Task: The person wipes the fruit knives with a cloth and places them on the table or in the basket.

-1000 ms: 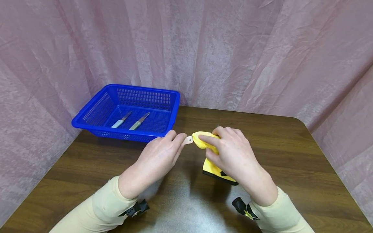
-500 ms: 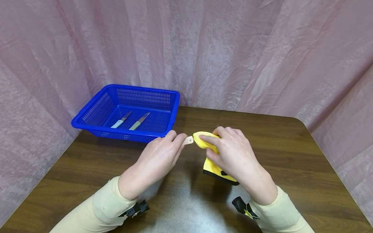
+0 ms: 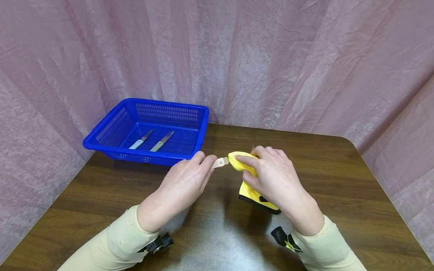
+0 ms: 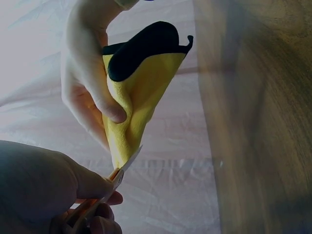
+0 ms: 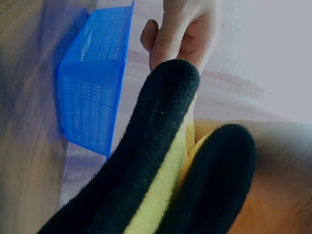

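My left hand [image 3: 184,184] grips the pale handle of a small knife [image 3: 221,162], held above the table. A folded yellow cloth [image 3: 252,194] with black trim is pinched in my right hand [image 3: 276,177], wrapped about the blade. A short stretch of metal shows between handle and cloth in the head view. Seen from the left wrist, the cloth [image 4: 139,92] hangs from the right thumb and fingers, and part of the blade [image 4: 131,158] sticks out beside its lower end. In the right wrist view the cloth's dark side [image 5: 161,107] covers most of the knife.
A blue plastic basket [image 3: 145,158] stands at the back left of the wooden table [image 3: 305,158]. Inside lie a knife with a light blue handle [image 3: 137,144] and another with a greenish handle [image 3: 157,146]. A pink curtain [image 3: 237,67] hangs behind.
My right hand has slid the cloth slightly to the right along the blade, baring a bit of metal by the handle. The left hand has stayed nearly still.
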The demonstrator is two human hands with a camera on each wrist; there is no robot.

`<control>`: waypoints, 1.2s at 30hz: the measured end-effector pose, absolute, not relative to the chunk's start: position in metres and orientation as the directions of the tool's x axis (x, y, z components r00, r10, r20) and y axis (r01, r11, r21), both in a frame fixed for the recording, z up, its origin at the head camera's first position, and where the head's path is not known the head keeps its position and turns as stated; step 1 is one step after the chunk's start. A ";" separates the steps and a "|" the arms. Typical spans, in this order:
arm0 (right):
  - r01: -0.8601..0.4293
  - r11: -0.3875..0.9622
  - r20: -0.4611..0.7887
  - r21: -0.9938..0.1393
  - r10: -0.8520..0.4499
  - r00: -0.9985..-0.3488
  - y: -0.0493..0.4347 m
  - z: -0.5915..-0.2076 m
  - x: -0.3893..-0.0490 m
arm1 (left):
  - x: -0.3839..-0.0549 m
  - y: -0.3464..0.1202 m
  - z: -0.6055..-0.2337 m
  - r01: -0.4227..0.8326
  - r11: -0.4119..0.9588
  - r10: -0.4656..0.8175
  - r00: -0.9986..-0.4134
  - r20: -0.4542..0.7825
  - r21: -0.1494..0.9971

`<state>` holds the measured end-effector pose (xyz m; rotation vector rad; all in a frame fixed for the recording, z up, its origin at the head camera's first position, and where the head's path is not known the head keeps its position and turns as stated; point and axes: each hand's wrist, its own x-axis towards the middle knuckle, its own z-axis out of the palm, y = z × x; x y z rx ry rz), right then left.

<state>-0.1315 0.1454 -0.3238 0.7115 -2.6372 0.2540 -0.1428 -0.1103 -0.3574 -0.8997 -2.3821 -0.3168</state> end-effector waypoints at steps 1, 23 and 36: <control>-0.512 0.856 0.418 -0.072 -0.441 -0.795 0.146 -0.324 -0.132 | -0.143 -0.110 -0.357 0.665 0.747 0.531 -0.613 0.585 0.019; -0.456 0.884 0.384 -0.103 -0.387 -0.838 0.155 -0.320 -0.136 | -0.143 -0.113 -0.355 0.657 0.753 0.517 -0.624 0.586 0.035; -0.426 0.896 0.363 -0.127 -0.358 -0.861 0.159 -0.320 -0.138 | -0.144 -0.115 -0.352 0.654 0.755 0.505 -0.635 0.585 0.058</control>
